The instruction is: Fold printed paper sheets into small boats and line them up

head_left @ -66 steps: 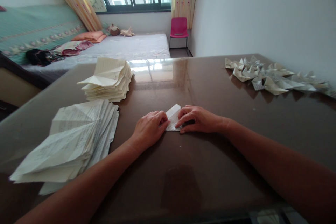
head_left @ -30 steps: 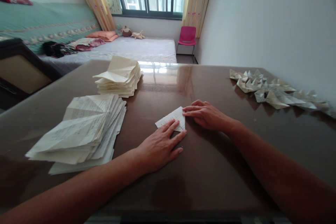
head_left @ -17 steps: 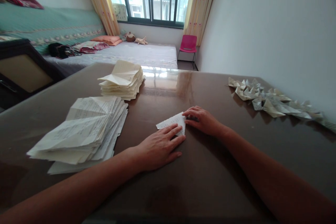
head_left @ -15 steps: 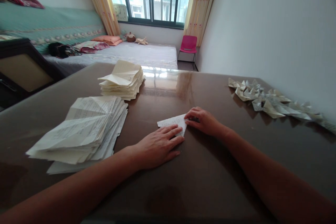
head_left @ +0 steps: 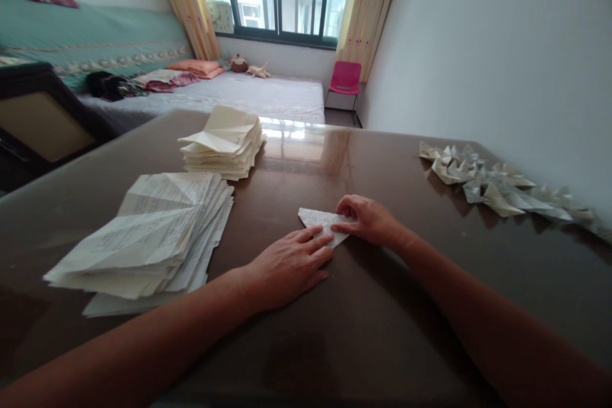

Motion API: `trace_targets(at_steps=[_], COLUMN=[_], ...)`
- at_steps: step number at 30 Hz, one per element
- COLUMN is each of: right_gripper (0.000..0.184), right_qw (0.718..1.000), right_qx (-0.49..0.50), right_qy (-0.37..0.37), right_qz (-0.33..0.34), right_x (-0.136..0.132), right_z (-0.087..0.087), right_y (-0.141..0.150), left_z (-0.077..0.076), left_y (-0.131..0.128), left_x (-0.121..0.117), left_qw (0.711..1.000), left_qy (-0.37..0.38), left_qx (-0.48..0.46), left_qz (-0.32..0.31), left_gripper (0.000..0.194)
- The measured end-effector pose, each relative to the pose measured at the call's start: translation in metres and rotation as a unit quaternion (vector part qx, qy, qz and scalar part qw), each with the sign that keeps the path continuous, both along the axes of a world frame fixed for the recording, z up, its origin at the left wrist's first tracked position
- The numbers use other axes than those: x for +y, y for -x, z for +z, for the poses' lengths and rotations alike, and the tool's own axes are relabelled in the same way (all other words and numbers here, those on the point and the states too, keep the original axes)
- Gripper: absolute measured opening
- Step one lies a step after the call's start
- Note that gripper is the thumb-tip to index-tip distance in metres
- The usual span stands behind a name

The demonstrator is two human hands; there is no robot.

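A small folded sheet of paper (head_left: 315, 217) lies on the brown table in front of me, its outline now roughly triangular with one point to the left. My left hand (head_left: 291, 264) rests flat with fingers spread, the fingertips on the paper's near edge. From the right, my right hand (head_left: 368, 219) pinches the paper's right end, thumb on top and fingers curled behind. The fingers of both hands hide parts of the sheet.
On the left stand a stack of creased written sheets (head_left: 143, 236) and a yellowish paper stack (head_left: 222, 143) behind it. Several folded paper boats (head_left: 497, 194) lie at the table's right side. Beyond the table (head_left: 306, 344) are a bed (head_left: 287, 92) and a pink chair (head_left: 345, 80).
The folded paper has turned, its right end swinging nearer me and its left point going farther away. My right hand has closed its thumb over it; my left hand stays nearly in place.
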State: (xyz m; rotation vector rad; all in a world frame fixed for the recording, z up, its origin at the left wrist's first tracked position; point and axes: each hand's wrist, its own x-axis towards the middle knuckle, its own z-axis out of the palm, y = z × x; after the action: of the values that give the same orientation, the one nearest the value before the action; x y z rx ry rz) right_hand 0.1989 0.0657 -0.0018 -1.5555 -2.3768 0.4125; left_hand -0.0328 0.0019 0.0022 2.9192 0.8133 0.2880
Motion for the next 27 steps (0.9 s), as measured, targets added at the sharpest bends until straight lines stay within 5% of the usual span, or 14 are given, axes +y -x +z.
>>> trace_targets(at_steps=[18, 27], right_gripper=[0.015, 0.019], right_qw=[0.993, 0.998], right_qx=[0.093, -0.017], right_qy=[0.074, 0.064], right_qz=[-0.023, -0.017], right_x=[0.004, 0.000], right_z=[0.004, 0.017], right_y=[0.002, -0.002], left_z=[-0.002, -0.005], left_y=[-0.004, -0.007], left_x=[0.002, 0.017], left_qw=[1.000, 0.996], left_qy=[-0.014, -0.081], left_qx=[0.001, -0.009], left_qz=[0.013, 0.040], left_gripper=[0.028, 0.023])
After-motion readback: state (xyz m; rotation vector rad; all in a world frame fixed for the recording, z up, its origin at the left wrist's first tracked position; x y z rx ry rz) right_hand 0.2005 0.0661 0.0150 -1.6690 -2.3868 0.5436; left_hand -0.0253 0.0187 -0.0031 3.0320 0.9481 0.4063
